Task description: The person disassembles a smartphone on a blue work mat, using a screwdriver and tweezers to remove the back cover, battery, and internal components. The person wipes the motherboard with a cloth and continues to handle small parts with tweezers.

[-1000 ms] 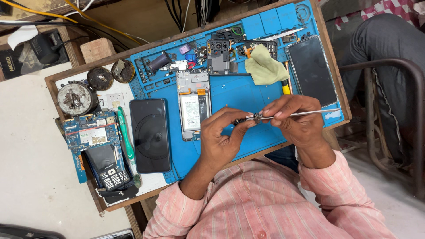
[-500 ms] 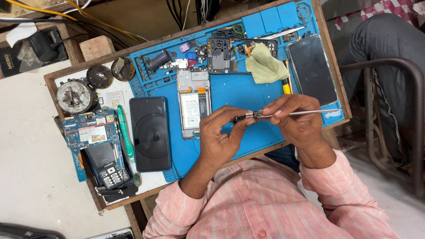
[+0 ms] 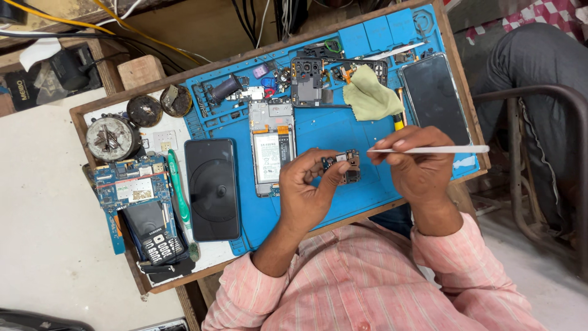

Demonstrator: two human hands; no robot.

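Compared w/ a sec ago the hands have been pulled apart a bit: earlier the small part and the tool tip were held right together, almost touching, now a clear gap is seen between them and the tool has been drawn back toward the right. The left hand (image 3: 309,190) is closed around a small circuit board (image 3: 344,164), pinched narrow between thumb and fingertips, w/ most of the board sticking out to the right of the grip. Its long axis can't be told for sure, it looks roughly squarish w/ the dark end pointed away from the palm, toward the other hand. The right hand (image 3: 416,168) is clamped on a thin white tool (image 3: 429,149), prob a spudger or tweezers, can't tell which. The tool is laid nearly level, long axis left-right; the tip is pointed left at the board but kept apart from it, and the tail end is stuck out well past the grip to the right. Both are held over the blue work mat (image 3: 343,129). Just beyond the left grip an opened phone frame (image 3: 271,147) is lying on the mat, further off to that hand's outer side a dark phone (image 3: 212,187) is seen face up. Beyond the right grip a yellow-green cloth (image 3: 370,95) and a dark screen panel (image 3: 436,98) are lying.
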